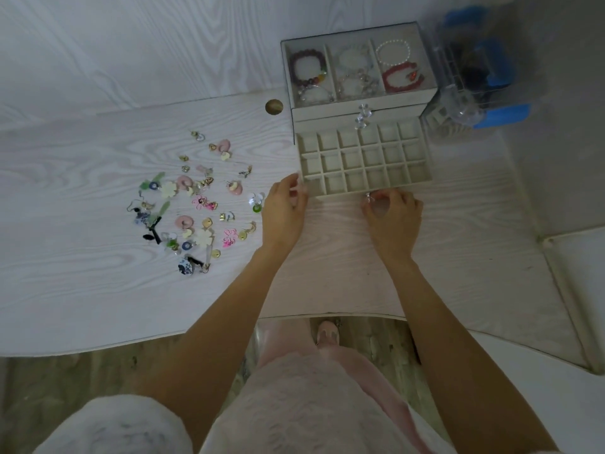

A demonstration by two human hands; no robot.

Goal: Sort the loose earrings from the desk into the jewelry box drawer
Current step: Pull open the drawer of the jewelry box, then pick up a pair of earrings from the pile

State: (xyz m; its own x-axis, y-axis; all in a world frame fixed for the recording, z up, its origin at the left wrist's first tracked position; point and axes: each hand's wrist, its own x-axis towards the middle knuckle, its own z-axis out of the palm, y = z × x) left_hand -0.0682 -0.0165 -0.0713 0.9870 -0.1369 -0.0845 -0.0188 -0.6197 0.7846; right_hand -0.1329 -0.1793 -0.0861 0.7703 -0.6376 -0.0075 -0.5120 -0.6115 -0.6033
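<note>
Head view, desk inventory. No brand, label or writing was legible on any item. Jewelry box (pixel 358 103): back right of the desk (pixel 98 290), bottom drawer (pixel 365 165) pulled out, grid compartments bare. My left hand (pixel 284 211): fingers curled against the drawer's front left corner, grip itself not clear. My right hand (pixel 391 213): fingers pinched round the clear knob (pixel 369 198) at the drawer's front edge. Loose earrings (pixel 193 204): scattered left of both hands, well apart from the drawer; small pieces hard to distinguish. Blue-and-clear organiser (pixel 474 80): blurred, contents unreadable.
</note>
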